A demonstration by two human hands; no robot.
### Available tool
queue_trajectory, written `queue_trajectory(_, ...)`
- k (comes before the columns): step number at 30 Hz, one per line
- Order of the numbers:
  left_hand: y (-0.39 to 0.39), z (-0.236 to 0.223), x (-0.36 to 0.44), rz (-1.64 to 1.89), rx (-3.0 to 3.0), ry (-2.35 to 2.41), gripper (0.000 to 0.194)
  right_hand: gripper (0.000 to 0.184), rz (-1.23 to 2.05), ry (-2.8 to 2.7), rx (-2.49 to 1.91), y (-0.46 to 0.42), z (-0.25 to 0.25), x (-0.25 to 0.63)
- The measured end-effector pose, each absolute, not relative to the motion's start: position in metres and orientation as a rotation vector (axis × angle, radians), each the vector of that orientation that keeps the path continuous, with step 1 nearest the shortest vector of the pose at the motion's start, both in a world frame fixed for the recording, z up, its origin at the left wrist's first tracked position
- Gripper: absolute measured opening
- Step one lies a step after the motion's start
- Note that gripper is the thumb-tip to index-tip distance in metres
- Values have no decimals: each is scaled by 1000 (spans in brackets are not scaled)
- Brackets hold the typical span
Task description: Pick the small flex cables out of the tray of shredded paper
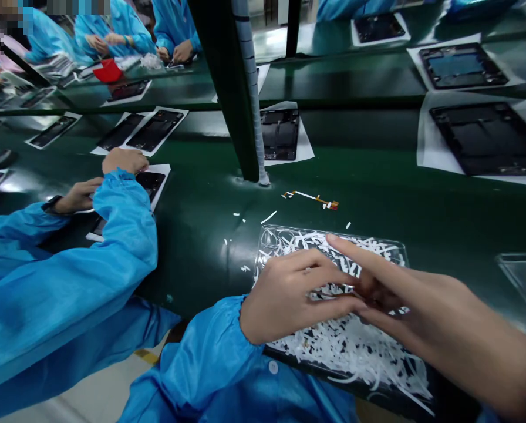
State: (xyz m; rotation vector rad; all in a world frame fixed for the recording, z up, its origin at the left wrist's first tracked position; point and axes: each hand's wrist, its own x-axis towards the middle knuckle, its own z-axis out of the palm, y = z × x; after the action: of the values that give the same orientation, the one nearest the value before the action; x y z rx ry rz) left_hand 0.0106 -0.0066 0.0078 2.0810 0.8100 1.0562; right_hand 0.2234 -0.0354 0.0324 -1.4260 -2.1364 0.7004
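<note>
My left hand [289, 291] and my right hand [390, 288] meet over a clear plastic tray [399, 247] full of white paper strips [346, 346]. The left hand's fingers are pressed together in a pinch against the right hand's fingers; what sits between them is too small to name. The right hand's forefinger stretches out to the left over the strips, its other fingers curled under. A small flex cable [313, 198] with orange ends lies on the green belt just beyond the tray.
A co-worker in a blue coat [69, 276] works at my left on a black panel [151, 182]. More black panels on white sheets [487, 138] lie across the belt. A dark post [232, 88] stands ahead. A second clear tray [525, 276] sits at right.
</note>
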Motion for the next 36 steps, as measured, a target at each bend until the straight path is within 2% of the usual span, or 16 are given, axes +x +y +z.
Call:
queue_trajectory(3, -7, 8, 14, 1110, 2053, 826, 6, 57, 711, -2267, -1254, -29, 33, 219)
queue_trajectory(5, -7, 7, 13, 1132, 1998, 883, 3, 52, 652, -2252, -1211, -26, 36, 219)
queue_trajectory(9, -8, 7, 10, 1141, 1889, 1011, 6, 36, 460, -2275, -1158, -25, 41, 218)
queue_trajectory(15, -9, 4, 12, 1092, 1968, 990, 7, 29, 208, -2307, -1182, -27, 39, 219)
queue_trajectory(18, -9, 1, 13, 1149, 1985, 1010, 6, 19, 196, -2306, -1183, -24, 36, 217)
queue_trajectory(22, -10, 0, 12, 1151, 1947, 1059, 4, 15, 178, -2301, -1205, -23, 30, 210)
queue_trajectory(27, -10, 3, 11, 1075, 1754, 1105, 6, 5, -106, -2314, -1212, -26, 26, 200)
queue_trajectory(33, -6, 6, 10, 1006, 1460, 1045, 12, 10, -383, -2294, -1201, -28, 24, 191)
queue_trajectory(36, -9, 4, 12, 1105, 1529, 1072, 13, 10, -379, -2256, -1236, -30, 19, 187)
